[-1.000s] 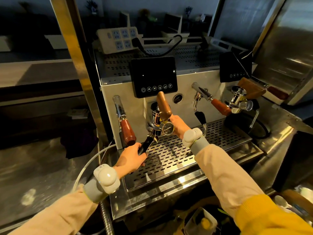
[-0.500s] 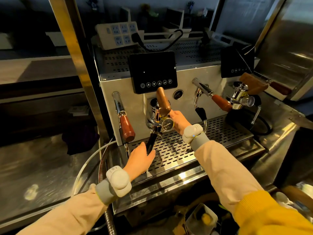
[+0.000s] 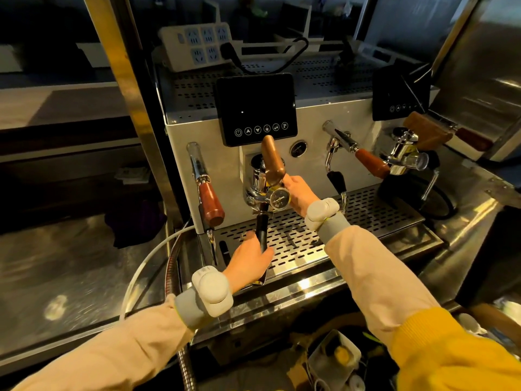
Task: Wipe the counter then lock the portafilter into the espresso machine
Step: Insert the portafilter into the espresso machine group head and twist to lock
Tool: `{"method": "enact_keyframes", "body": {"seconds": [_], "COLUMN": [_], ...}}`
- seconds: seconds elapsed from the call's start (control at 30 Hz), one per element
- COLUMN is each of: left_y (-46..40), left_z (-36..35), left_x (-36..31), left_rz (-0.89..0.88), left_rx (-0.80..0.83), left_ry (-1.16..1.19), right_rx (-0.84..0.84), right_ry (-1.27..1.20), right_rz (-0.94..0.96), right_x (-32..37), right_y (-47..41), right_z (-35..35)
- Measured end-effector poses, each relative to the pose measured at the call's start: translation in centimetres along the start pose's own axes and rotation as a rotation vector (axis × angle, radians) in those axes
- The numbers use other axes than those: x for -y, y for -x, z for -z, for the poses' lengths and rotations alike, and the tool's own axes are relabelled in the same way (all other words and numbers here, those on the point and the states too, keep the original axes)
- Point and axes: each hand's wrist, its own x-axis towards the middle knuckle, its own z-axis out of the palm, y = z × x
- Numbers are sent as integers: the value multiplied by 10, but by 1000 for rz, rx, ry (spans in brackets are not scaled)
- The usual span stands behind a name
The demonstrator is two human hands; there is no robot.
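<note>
Portafilter (image 3: 261, 231) is seated up in the left group head (image 3: 258, 190) of the espresso machine (image 3: 310, 165), black handle pointing out over the drip tray (image 3: 324, 238) toward its front edge. Left hand (image 3: 249, 262) has fingers closed around the handle end. Right hand (image 3: 298, 193) is braced against the group beside the pressure gauge (image 3: 280, 199); can't tell whether its fingers grip anything. Judging by handle angle, the lock looks near done. Risks: lugs not fully engaged, so the basket leaks or drops under pressure; over-torquing stresses the gasket; right hand sits on metal that may be hot.
</note>
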Motion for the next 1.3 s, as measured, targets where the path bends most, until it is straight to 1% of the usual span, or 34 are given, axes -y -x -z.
{"method": "enact_keyframes", "body": {"seconds": [0.07, 0.2, 0.23, 0.4, 0.6, 0.87, 0.97, 1.07, 1.13, 1.2, 1.3], "left_y": [0, -1, -1, -2, -2, 0, -1, -4, -6, -9, -10], "left_z": [1, -1, -3, -9, -9, -10, -5, -1, 5, 15, 29], "left_x": [-1, -11, -14, -20, -23, -24, -22, -18, -13, -6, 4], "left_rz": [16, 169, 196, 252, 266, 272, 274, 240, 215, 211, 190], "left_rx": [46, 190, 208, 229, 237, 253, 303, 361, 425, 468, 500], "left_ry": [61, 511, 574, 729, 778, 913, 901, 833, 778, 773, 756], "right_rx": [15, 25, 27, 7, 14, -1, -36, -86, -63, -6, 191], "right_ry": [-25, -59, -71, -52, -52, -98, -94, -136, -96, 5, 72], "right_rz": [-4, -19, -22, -13, -21, -26, -68, -144, -150, -166, -240], "right_x": [1, 1, 1, 2, 2, 2, 1, -9, -22, -34, -48], "right_y": [1, 3, 4, 4, 4, 6, 9, 13, 22, 34, 53], "right_z": [0, -1, -1, -1, -1, -3, -5, -1, 8, 19, 23]}}
